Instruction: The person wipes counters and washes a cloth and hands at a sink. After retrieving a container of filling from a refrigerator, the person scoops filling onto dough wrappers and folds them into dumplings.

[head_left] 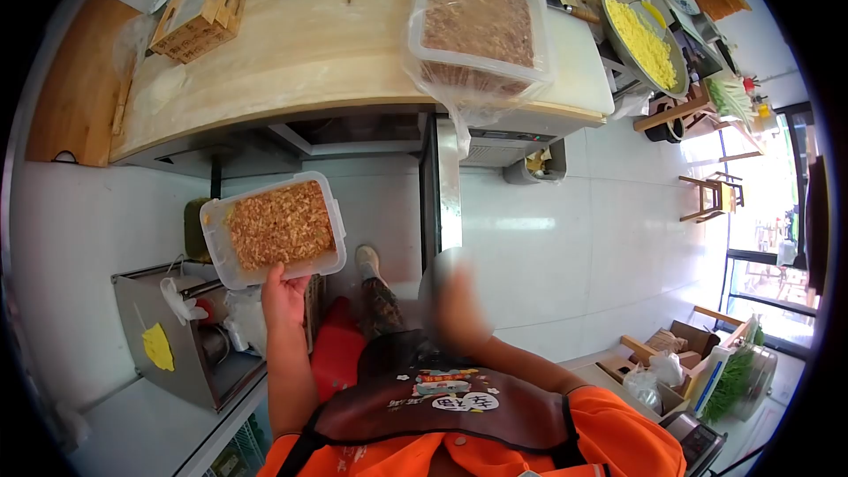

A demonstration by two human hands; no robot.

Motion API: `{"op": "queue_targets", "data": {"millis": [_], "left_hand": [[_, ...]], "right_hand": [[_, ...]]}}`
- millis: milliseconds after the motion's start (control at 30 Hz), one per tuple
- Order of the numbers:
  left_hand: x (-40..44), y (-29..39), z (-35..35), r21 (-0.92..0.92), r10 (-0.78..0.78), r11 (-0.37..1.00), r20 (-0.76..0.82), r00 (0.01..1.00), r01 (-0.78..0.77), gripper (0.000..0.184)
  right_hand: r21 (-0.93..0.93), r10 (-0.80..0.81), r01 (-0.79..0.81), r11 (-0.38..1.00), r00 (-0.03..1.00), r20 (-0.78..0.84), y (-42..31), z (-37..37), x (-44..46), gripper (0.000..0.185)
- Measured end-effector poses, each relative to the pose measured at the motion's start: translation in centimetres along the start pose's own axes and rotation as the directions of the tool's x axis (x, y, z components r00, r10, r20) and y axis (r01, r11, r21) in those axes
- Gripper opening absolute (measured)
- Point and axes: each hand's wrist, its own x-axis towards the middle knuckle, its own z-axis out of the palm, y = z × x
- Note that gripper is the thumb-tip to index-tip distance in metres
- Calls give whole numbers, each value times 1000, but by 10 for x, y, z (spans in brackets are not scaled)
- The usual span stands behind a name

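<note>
- Left hand (284, 302) pinches near long side of brown-filled tub (215, 237), held up before counter (291, 62).
- Tub's long axis left-right, right end angled counterward; open top up.
- Door panel (430, 199) stands between tub and bin (536, 171).
- Right hand (461, 307) blurred, seemingly near panel's end; grip: can't tell.

Translucent rectangular tub (216, 247), open-topped, askew, gripped at its near edge by the left hand (284, 299). Crumbly reddish-brown filling (281, 225) inside, left side thinly covered.

Left tub (217, 243) is cloudy smooth plastic, far counter (309, 44) is matt wood, near apron (380, 424) kinda glossy, maybe vinyl, hard to tell.
</note>
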Motion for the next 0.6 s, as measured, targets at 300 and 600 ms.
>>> {"op": "queue_targets", "data": {"millis": [300,600], "left_hand": [[-17,-6,-18,44,-36,998,-25,999,37,38],[139,-103,18,83,-300,950,-28,953,302,37]], "right_hand": [[60,-3,-4,998,993,117,-21,-13,10,83],[59,81,-89,994,988,128,30,-17,-7,79]]}}
